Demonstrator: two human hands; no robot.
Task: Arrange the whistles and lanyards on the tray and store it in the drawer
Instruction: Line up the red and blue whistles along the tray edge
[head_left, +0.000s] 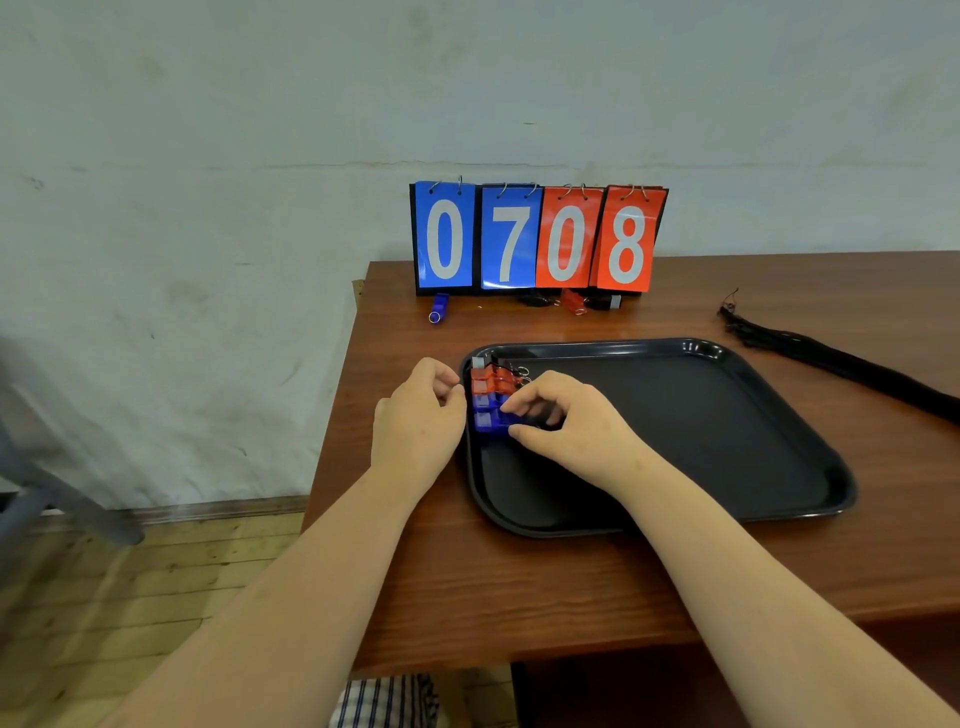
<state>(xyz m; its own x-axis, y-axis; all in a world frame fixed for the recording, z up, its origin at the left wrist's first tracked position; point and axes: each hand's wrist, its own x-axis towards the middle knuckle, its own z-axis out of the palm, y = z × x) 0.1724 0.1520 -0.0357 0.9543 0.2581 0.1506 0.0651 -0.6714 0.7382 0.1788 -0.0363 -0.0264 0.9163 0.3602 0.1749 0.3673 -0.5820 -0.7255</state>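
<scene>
Tray corner: whistles between hands

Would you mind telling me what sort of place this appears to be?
Probably a sports equipment room: a flip scoreboard stands on a wooden desk, whistles sit in a black tray, lanyards lie beside it.

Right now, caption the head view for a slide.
Right hand pinches a blue whistle in the black tray's corner row; left hand curled at the rim.
</scene>
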